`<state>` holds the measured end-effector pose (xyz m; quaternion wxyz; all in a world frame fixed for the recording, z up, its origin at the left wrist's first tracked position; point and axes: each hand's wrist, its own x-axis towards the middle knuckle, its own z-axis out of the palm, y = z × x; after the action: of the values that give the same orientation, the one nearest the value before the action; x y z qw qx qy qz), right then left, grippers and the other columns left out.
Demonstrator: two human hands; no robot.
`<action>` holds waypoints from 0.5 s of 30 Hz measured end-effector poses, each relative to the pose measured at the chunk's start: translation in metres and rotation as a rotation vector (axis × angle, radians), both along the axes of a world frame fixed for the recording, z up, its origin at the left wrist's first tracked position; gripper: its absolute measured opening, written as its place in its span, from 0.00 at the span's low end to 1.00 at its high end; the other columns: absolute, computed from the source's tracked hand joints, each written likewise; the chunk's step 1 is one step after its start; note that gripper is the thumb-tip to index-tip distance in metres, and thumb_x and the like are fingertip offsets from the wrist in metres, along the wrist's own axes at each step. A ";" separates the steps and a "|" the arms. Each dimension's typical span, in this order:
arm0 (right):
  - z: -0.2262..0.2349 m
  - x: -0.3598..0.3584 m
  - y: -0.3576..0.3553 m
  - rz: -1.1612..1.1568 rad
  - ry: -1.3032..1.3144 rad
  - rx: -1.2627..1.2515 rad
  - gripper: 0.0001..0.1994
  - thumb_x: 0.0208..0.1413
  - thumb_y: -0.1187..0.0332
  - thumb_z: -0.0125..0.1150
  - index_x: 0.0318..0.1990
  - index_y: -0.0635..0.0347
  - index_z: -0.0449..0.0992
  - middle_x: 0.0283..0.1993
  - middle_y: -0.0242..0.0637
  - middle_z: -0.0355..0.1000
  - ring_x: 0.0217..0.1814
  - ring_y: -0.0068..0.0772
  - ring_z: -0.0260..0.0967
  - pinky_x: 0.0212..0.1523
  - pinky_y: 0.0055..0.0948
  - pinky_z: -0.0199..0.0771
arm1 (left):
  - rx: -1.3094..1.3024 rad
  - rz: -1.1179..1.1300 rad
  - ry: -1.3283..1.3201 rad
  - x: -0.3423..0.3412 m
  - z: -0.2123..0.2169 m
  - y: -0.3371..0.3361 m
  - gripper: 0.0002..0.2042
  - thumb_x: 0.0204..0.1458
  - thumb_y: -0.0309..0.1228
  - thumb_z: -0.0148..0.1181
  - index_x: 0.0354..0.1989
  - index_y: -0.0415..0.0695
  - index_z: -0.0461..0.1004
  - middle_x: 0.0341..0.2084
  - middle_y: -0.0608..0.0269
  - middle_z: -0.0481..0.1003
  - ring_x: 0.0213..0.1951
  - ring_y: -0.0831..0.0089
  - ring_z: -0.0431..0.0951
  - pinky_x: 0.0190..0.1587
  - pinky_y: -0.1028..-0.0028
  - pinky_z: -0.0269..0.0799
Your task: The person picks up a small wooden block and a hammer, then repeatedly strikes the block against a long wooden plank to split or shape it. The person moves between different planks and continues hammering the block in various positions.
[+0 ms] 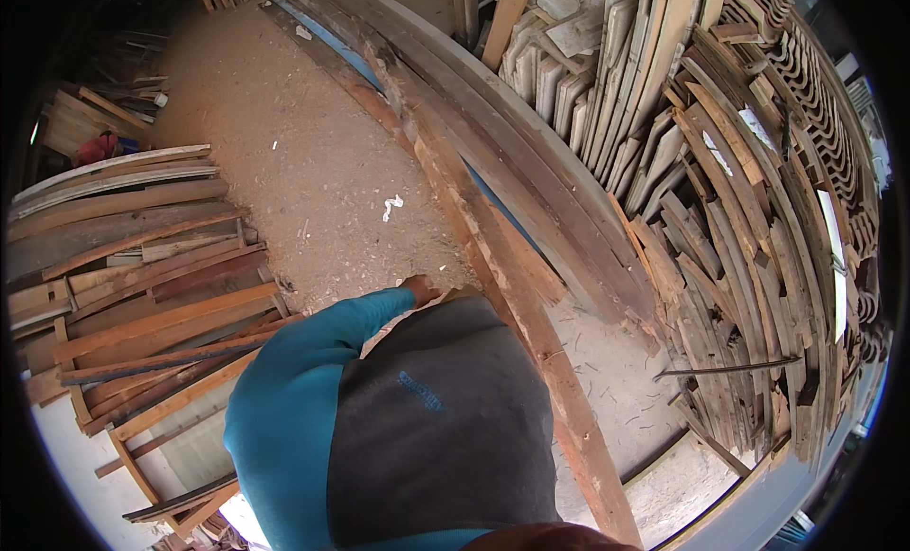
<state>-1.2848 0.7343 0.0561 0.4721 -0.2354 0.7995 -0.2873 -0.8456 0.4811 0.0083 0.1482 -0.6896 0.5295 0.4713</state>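
1 hand (417, 288) shows, at the end of a teal sleeve (313, 361), seemingly the left; whether its fingers are spread or closed cannot be told. It rests at the near end of a long weathered plank (493, 257) lying on the sawdust floor (284, 153), between 2 board stacks (142, 266).

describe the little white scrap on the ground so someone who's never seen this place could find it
Start at the sawdust-covered floor running between the plank stacks and the long leaning boards. Near its middle lies a small white scrap. It is the brightest speck on the tan sawdust, crumpled, not wooden.
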 end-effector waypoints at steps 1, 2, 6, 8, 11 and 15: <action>-0.003 0.000 -0.012 0.042 -0.001 -0.045 0.26 0.64 0.58 0.60 0.57 0.77 0.68 0.35 0.50 0.78 0.30 0.33 0.79 0.29 0.28 0.77 | 0.074 0.128 -0.085 0.049 -0.012 0.054 0.30 0.53 0.61 0.59 0.41 0.41 0.81 0.44 0.47 0.80 0.50 0.54 0.80 0.52 0.60 0.74; -0.006 0.000 -0.025 0.073 0.002 -0.086 0.26 0.64 0.58 0.60 0.57 0.77 0.68 0.34 0.50 0.78 0.30 0.33 0.78 0.28 0.28 0.76 | 0.128 0.129 -0.225 0.096 -0.018 0.102 0.29 0.51 0.61 0.61 0.34 0.41 0.83 0.39 0.49 0.82 0.45 0.54 0.82 0.49 0.60 0.74; -0.010 -0.010 -0.119 0.302 0.170 -0.179 0.24 0.66 0.60 0.58 0.57 0.75 0.69 0.35 0.50 0.78 0.31 0.33 0.78 0.29 0.29 0.77 | 0.107 0.641 -0.487 0.209 -0.017 0.263 0.28 0.56 0.55 0.61 0.40 0.35 0.79 0.36 0.44 0.81 0.38 0.57 0.83 0.42 0.61 0.80; 0.002 0.000 -0.163 0.272 0.203 -0.331 0.24 0.66 0.58 0.58 0.57 0.74 0.71 0.38 0.48 0.78 0.34 0.32 0.78 0.31 0.29 0.78 | 0.137 0.839 -0.458 0.251 -0.024 0.293 0.25 0.59 0.50 0.61 0.41 0.32 0.77 0.35 0.45 0.80 0.36 0.59 0.82 0.39 0.62 0.82; 0.074 0.050 -0.221 0.159 0.073 -0.447 0.25 0.66 0.55 0.59 0.56 0.72 0.72 0.38 0.43 0.77 0.34 0.30 0.77 0.31 0.28 0.77 | 0.176 0.934 -0.296 0.276 -0.051 0.325 0.22 0.60 0.44 0.63 0.32 0.31 0.76 0.26 0.49 0.78 0.26 0.62 0.80 0.34 0.64 0.83; 0.107 0.119 -0.252 0.261 0.092 -0.469 0.27 0.66 0.54 0.60 0.58 0.74 0.70 0.39 0.45 0.77 0.34 0.30 0.77 0.31 0.27 0.77 | 0.033 0.842 0.013 0.223 -0.062 0.264 0.28 0.55 0.55 0.62 0.25 0.37 0.82 0.22 0.52 0.81 0.25 0.64 0.82 0.36 0.64 0.80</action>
<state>-1.1663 0.4820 0.1631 0.4010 -0.4523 0.6945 -0.3903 -0.6229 0.7447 -0.0534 -0.0494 -0.8402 0.1948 0.5036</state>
